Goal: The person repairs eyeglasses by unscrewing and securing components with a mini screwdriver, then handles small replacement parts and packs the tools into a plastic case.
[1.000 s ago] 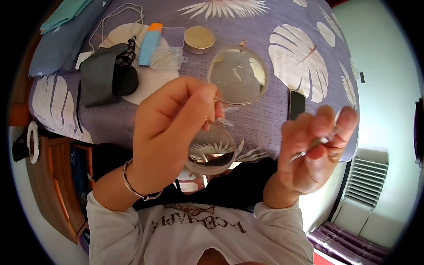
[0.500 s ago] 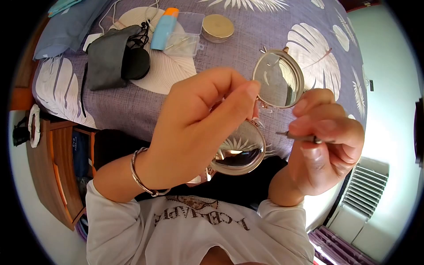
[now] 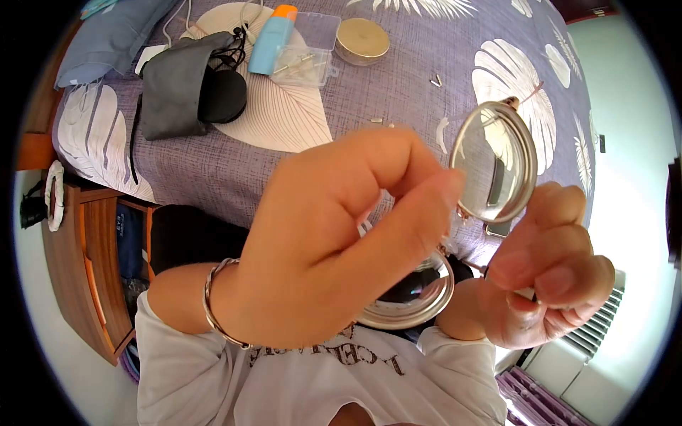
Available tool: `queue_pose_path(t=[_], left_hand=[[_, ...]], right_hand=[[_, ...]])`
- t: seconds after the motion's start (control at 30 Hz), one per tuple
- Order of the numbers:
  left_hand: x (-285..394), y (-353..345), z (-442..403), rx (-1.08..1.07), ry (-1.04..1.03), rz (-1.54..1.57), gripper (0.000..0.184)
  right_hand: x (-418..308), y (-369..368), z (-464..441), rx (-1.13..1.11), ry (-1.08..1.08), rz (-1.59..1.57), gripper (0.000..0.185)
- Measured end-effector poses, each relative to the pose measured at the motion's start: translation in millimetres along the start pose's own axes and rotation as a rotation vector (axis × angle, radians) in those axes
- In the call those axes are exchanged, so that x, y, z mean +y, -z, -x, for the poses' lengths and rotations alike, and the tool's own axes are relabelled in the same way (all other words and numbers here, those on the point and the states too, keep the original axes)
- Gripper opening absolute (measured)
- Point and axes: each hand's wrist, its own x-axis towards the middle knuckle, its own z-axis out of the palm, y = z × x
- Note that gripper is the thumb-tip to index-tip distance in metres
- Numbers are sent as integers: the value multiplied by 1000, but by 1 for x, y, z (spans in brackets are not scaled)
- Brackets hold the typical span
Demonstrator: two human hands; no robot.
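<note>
Lower centre: your white shirt (image 3: 305,390), dark lettering (image 3: 369,357) partly covered, no word certain | left: dark-blue item (image 3: 129,248), marks (image 3: 119,221) too small.

Raised at the near edge of the bed (image 3: 192,177), the left hand (image 3: 348,248) shows its back, thumb stretched to meet the bent index finger. Just beside it, the right hand (image 3: 550,266) curls its fingers toward its thumb.

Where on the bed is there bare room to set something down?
Bare bed lies between the pouch and left hand, and right of the tin, beyond the loose bits. Crowded: around the bottle and clear box.
</note>
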Motion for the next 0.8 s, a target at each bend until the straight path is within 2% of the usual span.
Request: queue_pose_path(t=[0.23, 0.8], left_hand=[[-2, -1, 2, 4, -72, -40, 18], [-2, 0, 0, 10, -65, -64, 17]], right_hand=[[-4, 1, 0, -22, -26, 49, 21], [-2, -4, -2, 9, -8, 71, 22]])
